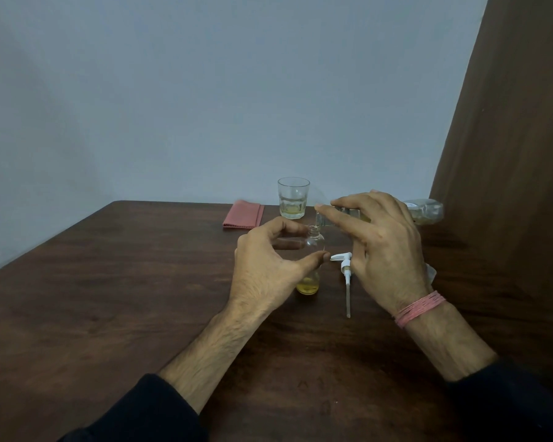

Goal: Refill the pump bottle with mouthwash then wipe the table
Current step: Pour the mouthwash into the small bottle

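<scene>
1. The pump bottle (310,266) is a small clear container with a threaded neck and rounded shoulders; it stands upright on the dark wooden table (109,298). Its neck is uncapped, and a shallow layer of yellow liquid sits at its bottom.
2. The left hand (268,269) grasps the pump bottle, fingers curled behind its upper body and thumb across the front.
3. The right hand (380,247) grips the mouthwash bottle (425,212), a clear plastic container tipped nearly level just above and to the right of the pump bottle, its mouth directly over the pump bottle's neck. Yellowish liquid shows in the part beyond the hand.
4. A band of pink thread (420,309) is wound around the right wrist; both forearms emerge from dark sleeves.
5. The white pump head (345,266) lies flat on the table just right of the pump bottle, its long thin dip tube pointing toward the person.
6. Behind the pump bottle, near the table's far edge, stands a faceted clear glass (293,198) with a little pale yellow liquid at the bottom.
7. Left of the glass, beyond the pump bottle, lies a folded pink cloth (244,215), soft and flat.
8. The tabletop shows dark grain with a dull sheen.
</scene>
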Demonstrator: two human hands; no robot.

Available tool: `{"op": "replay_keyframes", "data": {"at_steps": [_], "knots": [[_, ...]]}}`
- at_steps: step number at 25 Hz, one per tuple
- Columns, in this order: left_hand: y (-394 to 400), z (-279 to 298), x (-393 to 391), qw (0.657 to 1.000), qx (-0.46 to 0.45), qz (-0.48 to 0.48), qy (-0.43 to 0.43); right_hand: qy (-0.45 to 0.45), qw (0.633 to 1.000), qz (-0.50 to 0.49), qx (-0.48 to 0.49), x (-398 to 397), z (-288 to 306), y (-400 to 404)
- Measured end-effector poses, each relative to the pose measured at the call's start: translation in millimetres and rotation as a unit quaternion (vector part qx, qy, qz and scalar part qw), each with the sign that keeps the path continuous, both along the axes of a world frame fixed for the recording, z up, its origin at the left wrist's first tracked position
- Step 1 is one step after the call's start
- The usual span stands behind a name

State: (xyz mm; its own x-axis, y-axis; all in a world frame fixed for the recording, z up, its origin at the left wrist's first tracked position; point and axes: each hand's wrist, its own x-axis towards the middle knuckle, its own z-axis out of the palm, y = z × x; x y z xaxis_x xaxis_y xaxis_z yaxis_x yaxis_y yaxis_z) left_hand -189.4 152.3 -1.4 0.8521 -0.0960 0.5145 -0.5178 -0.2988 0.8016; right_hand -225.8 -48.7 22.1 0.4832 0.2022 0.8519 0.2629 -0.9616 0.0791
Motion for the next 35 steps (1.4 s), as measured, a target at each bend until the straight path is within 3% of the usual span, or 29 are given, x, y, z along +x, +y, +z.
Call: {"op": "replay_keyframes", "data": {"at_steps": [35], "knots": [[0.7,0.9,-2.0,1.0,-0.003,-0.006,0.007,0.003,1.0,-0.007,0.005,1.2,-1.0,0.3]]}}
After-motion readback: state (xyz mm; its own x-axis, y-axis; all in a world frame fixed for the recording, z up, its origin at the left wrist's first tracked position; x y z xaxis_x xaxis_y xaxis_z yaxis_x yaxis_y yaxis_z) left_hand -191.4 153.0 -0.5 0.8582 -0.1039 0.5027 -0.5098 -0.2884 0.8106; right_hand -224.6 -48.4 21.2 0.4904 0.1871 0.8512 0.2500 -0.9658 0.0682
